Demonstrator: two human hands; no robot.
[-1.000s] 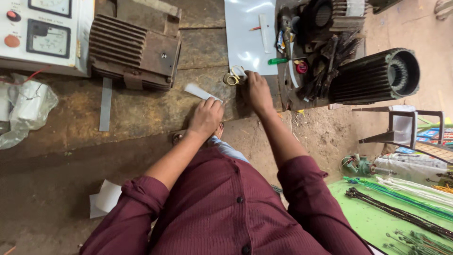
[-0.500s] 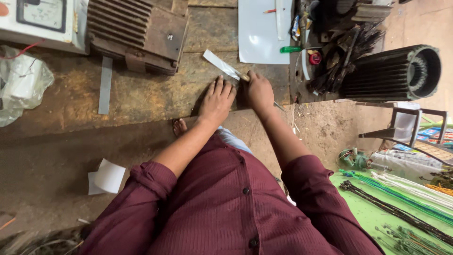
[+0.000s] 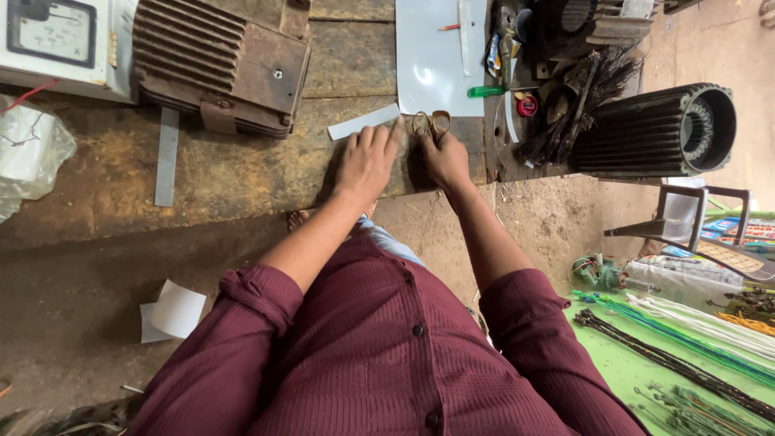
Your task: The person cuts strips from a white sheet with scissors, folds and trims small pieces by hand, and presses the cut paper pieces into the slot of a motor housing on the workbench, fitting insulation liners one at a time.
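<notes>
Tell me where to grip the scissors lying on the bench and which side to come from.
Grip the scissors by the two yellowish handle loops, coming from the near bench edge, where the right hand already rests on them. The loops lie flat and open on the wooden bench; the blades cannot be made out. The left hand presses beside the white strip, apart from them.

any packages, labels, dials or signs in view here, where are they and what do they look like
Meter box: top left on the workbench, white case with a square dial face.
Plastic bag: left edge, below the meter box, clear and crumpled.
White sheet: top centre, flat rectangle, beyond the scissors at the right hand.
White strip: narrow, by the left hand fingers.
Printed sacks: right edge, colourful.
</notes>
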